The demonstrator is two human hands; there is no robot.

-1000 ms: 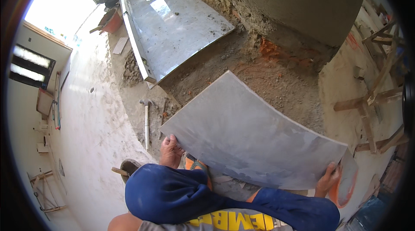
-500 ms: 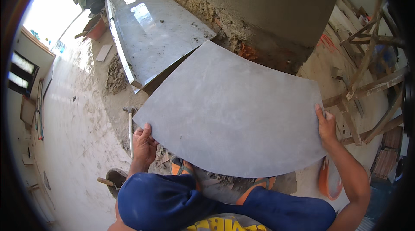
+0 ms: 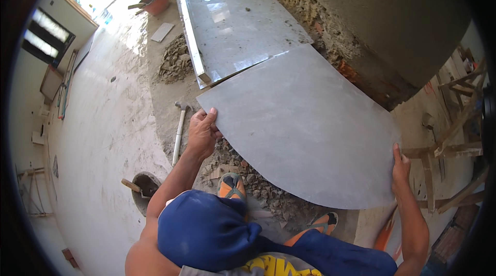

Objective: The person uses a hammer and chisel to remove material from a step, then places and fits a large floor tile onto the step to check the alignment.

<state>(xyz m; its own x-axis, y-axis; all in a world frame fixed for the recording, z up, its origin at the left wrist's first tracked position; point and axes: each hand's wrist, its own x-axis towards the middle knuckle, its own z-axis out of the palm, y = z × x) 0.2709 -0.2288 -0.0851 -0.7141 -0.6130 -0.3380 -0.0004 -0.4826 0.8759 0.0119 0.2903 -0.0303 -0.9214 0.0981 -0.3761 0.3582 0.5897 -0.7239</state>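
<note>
A large grey floor tile (image 3: 305, 131) with a curved near edge spans the middle of the view. My left hand (image 3: 203, 134) is closed on its left corner, thumb on top and fingers underneath. At the right end my right hand (image 3: 401, 168) grips the edge, thumb on the upper face. The tile's far-left edge lies along a shiny laid tile (image 3: 243, 23), with a narrow dark gap showing over part of the seam. A long metal straightedge (image 3: 190, 33) rests on the laid tile's left side. Beside my left hand a hammer (image 3: 179, 132) lies on the floor.
A rough-footed plastered wall (image 3: 392, 23) borders the tiles. Rubble (image 3: 268, 185) lies under the near edge, by my feet. A bucket with a trowel (image 3: 146, 185) stands left; an orange bucket (image 3: 155, 1) is farther off. Wooden trestles (image 3: 454, 126) stand right. Someone crouches beyond the laid tile.
Both hands have moved the tile forward toward the laid tile, and its far edge now sits closer against it. My view has shifted, too.
</note>
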